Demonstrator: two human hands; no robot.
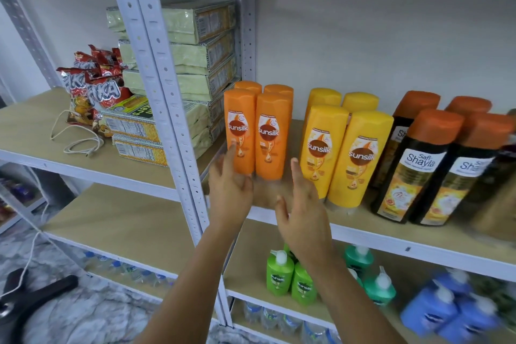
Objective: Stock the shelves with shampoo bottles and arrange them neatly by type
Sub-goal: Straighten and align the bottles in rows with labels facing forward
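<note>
Several orange Sunsilk bottles (pixel 258 126) stand in a tight block at the left end of the wooden shelf (pixel 368 225). To their right stand several yellow Sunsilk bottles (pixel 346 148), then dark Safi Shayla bottles (pixel 418 167) with orange caps. My left hand (pixel 230 190) is raised just in front of the front-left orange bottle, fingers straight, fingertips at its lower left side. My right hand (pixel 303 204) hovers with straight fingers in the gap between the orange and yellow groups, holding nothing.
Left of the upright post (pixel 167 92) sit stacked green packets (pixel 195 50), red snack bags (pixel 92 78) and a white cable (pixel 75 137). The shelf below carries green pump bottles (pixel 290 279), teal ones (pixel 363 268) and blue ones (pixel 452 307). Water bottles stand lower down.
</note>
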